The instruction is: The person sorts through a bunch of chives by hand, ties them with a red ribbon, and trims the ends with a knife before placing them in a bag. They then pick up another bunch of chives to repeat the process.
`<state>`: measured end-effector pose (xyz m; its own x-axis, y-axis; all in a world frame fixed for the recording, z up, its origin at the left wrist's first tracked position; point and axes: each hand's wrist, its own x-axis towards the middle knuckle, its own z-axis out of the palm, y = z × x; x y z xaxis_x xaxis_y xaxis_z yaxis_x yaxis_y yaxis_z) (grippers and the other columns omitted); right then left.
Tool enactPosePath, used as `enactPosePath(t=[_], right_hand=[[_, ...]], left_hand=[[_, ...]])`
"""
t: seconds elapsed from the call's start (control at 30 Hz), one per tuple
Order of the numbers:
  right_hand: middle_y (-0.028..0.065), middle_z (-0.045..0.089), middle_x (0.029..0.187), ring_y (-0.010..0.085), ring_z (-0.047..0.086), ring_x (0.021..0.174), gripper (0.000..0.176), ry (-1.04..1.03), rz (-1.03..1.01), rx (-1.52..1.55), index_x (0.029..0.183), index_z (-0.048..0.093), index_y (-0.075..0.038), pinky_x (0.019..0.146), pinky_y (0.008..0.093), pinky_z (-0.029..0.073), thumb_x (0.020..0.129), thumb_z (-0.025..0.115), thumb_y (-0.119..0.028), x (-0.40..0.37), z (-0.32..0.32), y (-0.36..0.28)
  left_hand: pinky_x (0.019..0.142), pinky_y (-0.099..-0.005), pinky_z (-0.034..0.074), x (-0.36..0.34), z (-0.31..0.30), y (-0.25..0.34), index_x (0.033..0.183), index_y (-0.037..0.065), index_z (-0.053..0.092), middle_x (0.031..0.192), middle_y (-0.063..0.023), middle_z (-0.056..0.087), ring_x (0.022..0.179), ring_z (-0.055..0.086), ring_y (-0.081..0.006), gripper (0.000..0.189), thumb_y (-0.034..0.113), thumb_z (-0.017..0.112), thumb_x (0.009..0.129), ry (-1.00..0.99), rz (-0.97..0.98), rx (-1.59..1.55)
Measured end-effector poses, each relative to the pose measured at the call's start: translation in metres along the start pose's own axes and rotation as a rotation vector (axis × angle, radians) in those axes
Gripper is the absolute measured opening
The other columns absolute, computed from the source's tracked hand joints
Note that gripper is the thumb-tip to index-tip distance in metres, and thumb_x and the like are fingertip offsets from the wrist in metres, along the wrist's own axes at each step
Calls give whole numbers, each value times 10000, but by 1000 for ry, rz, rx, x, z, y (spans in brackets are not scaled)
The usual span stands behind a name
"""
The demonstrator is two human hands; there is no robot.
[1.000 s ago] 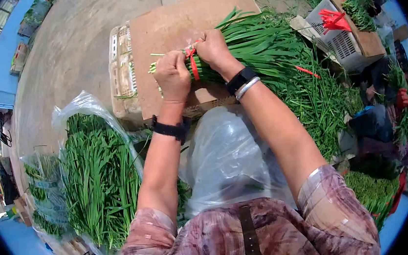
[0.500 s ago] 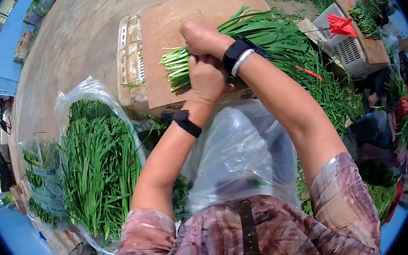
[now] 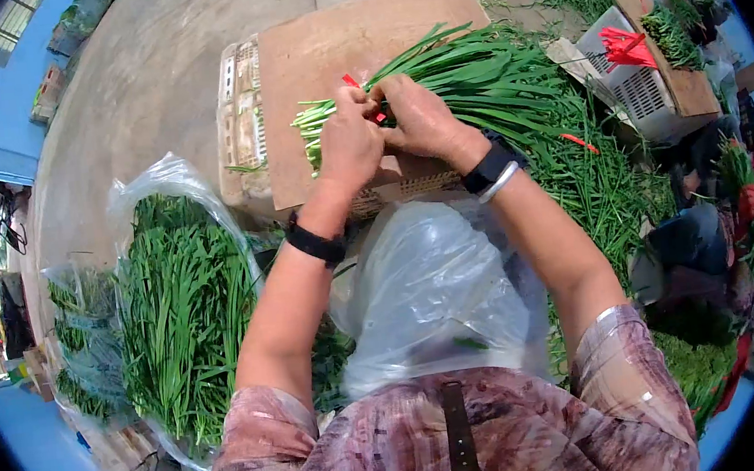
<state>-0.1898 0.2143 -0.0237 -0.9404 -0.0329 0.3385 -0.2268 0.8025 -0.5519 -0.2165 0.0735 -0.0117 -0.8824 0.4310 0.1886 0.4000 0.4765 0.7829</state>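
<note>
A bunch of garlic chives (image 3: 479,67) lies across the brown board (image 3: 305,52), pale stem ends to the left and leaves fanning right. A red tie (image 3: 349,81) shows around the stems, with bits of it between my fingers. My left hand (image 3: 352,142) is closed on the tie at the near side of the bunch. Closed beside it, my right hand (image 3: 425,117) pinches at the tie too, its fingertips almost touching the left ones. The fingers hide most of the tie and how it is fastened.
Under the board stands a pale plastic crate (image 3: 243,112). A plastic bag full of chives (image 3: 184,308) is at left. Loose greens (image 3: 607,168) heap at right, near a white crate (image 3: 629,75) with red ties (image 3: 627,48). Another person's hand (image 3: 750,199) holds greens at far right.
My right hand has uncrossed from over the left and come back to the right, nearer me. The red tie now shows at the stems. My left hand has shifted slightly left.
</note>
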Motion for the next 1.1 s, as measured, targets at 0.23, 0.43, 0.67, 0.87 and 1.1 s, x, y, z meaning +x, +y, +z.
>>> enactPosePath(t=[0.23, 0.43, 0.67, 0.87, 1.1], right_hand=[[126, 558, 921, 316, 581, 859, 178, 178, 163, -44, 861, 570, -67, 711, 411, 494, 750, 653, -179, -4, 19, -8], [82, 565, 887, 288, 591, 804, 85, 356, -6, -121, 842, 578, -82, 654, 395, 500, 778, 594, -135, -9, 30, -1], [68, 574, 907, 278, 600, 798, 102, 327, 41, -121, 853, 592, -96, 644, 386, 503, 753, 588, -112, -11, 28, -5], [102, 582, 903, 297, 612, 772, 97, 293, 77, -168, 837, 606, -80, 614, 404, 510, 749, 573, -106, -4, 20, -7], [161, 591, 853, 336, 625, 748, 101, 156, -79, -352, 756, 628, -41, 607, 421, 516, 740, 572, -123, 35, -4, 3]], left_hand=[[820, -365, 458, 24, -5, -33, 962, -47, 563, 927, -197, 577, 862, 596, -322, 261, 128, 477, 789, -47, 180, 100], [665, -367, 499, 45, -23, -6, 907, -125, 588, 764, -234, 624, 732, 635, -312, 381, 208, 653, 734, -15, -179, -168], [597, -385, 482, 81, -22, -27, 785, -7, 663, 682, -195, 631, 644, 630, -295, 273, 248, 709, 697, -197, -135, 220], [558, -382, 468, 69, -16, -42, 777, 20, 662, 675, -173, 635, 594, 619, -281, 187, 204, 677, 744, -53, -94, 344], [635, -404, 395, 15, -15, -5, 721, 63, 622, 724, -103, 586, 712, 564, -291, 84, 140, 655, 709, 298, 376, 562]])
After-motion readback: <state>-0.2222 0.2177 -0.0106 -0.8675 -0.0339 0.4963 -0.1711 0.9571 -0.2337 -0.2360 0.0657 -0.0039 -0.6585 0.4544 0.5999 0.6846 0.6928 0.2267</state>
